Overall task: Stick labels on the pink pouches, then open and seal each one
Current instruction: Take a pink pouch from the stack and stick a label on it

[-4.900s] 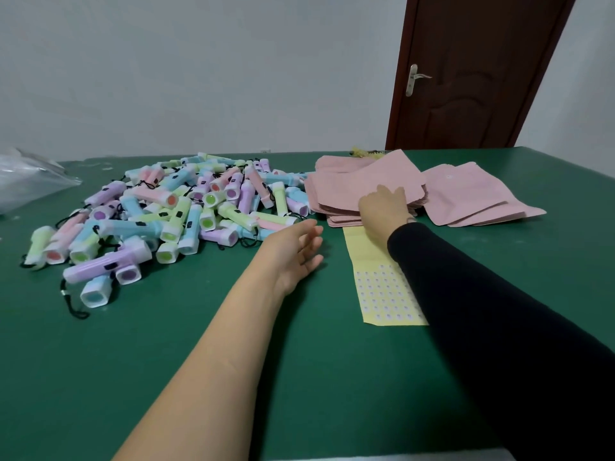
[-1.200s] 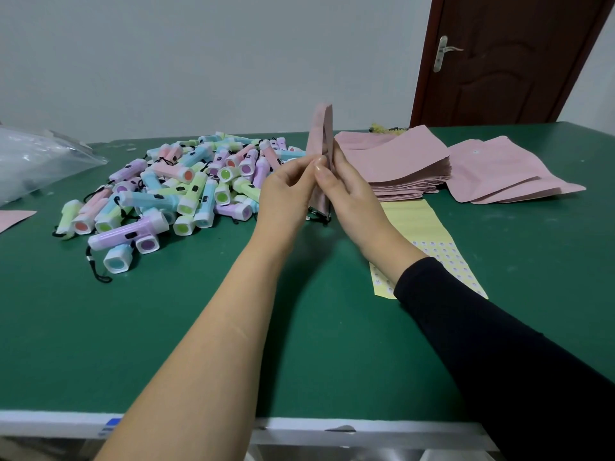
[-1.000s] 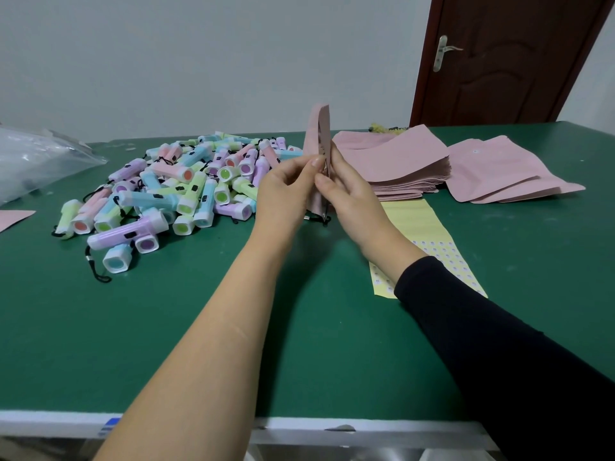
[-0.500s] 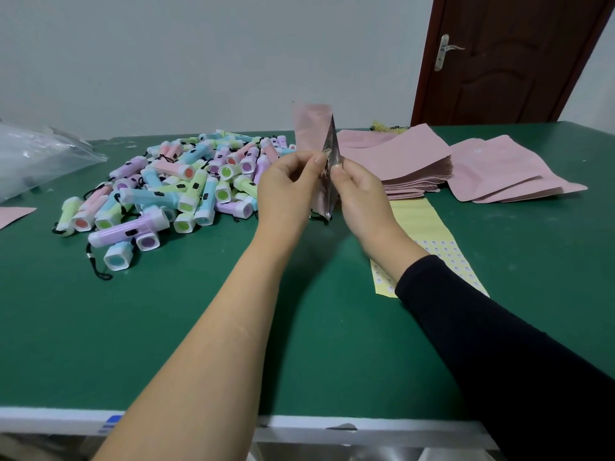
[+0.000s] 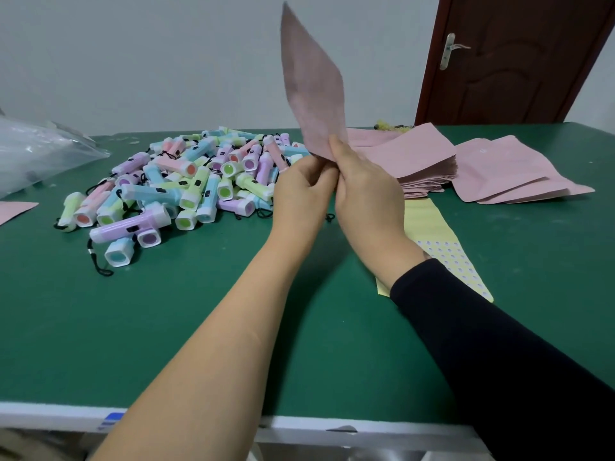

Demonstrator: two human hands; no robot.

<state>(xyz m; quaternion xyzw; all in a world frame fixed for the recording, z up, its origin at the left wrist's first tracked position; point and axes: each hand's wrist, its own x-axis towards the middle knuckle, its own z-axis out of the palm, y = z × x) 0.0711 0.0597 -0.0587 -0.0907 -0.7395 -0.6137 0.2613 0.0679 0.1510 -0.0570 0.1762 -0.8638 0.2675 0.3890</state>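
Head view: I see my left hand (image 5: 304, 191) and right hand (image 5: 366, 191) both pinching one pink pouch (image 5: 312, 84) upright above the table's (image 5: 199, 311) middle.

Bare left forearm (image 5: 213, 344), black right sleeve (image 5: 499, 361)

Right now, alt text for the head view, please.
A person's left hand and right hand pinch a flat pink pouch upright above a green table. Pastel plastic flashlights are heaped left; stacked pink pouches and a yellow label sheet lie right.
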